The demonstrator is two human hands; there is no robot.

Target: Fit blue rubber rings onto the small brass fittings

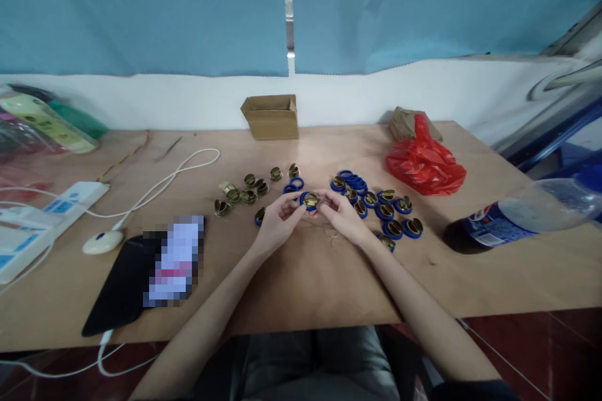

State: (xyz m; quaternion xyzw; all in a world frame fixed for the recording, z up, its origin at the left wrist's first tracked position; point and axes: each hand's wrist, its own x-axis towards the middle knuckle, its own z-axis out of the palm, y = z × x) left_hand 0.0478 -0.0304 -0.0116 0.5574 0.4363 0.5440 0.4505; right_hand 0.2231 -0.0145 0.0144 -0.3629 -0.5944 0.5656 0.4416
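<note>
My left hand (277, 222) and my right hand (341, 213) meet at the middle of the wooden table (301, 282), both pinching one brass cap with a blue ring (310, 201) around it. Bare brass caps (242, 193) lie scattered to the left of my hands. Loose blue rings (350, 180) sit just beyond my right hand. Several brass caps fitted with blue rings (395, 216) lie to the right. A thin wire piece (330, 237) rests under my right wrist.
A small open cardboard box (271, 116) stands at the back. A red plastic bag (426, 163) lies at the right rear, a plastic bottle (517, 216) on its side farther right. A phone (141, 279), a white mouse (102, 242) and a power strip (56, 210) are at the left.
</note>
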